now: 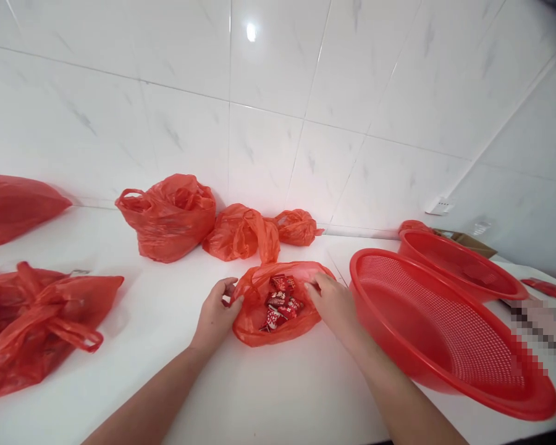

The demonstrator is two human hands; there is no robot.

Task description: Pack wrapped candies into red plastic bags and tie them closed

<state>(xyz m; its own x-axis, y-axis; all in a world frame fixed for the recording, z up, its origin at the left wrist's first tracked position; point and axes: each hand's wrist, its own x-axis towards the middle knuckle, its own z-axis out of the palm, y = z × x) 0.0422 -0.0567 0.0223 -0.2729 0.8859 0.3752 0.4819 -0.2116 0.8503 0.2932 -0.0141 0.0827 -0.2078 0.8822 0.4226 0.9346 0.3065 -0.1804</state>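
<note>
A red plastic bag lies on the white table with its mouth spread wide. Inside it are several small candies in red wrappers with white print. My left hand grips the bag's left rim between thumb and curled fingers. On the opposite side, my right hand pinches the right rim, its fingertips just inside the mouth. Close to my right forearm stands a large red plastic basket with perforated sides and nothing in it.
Behind, along the tiled wall, sit a big red bag and smaller tied bags. More filled bags lie at the left. A second red basket and a cardboard box are at the right, near a blurred patch.
</note>
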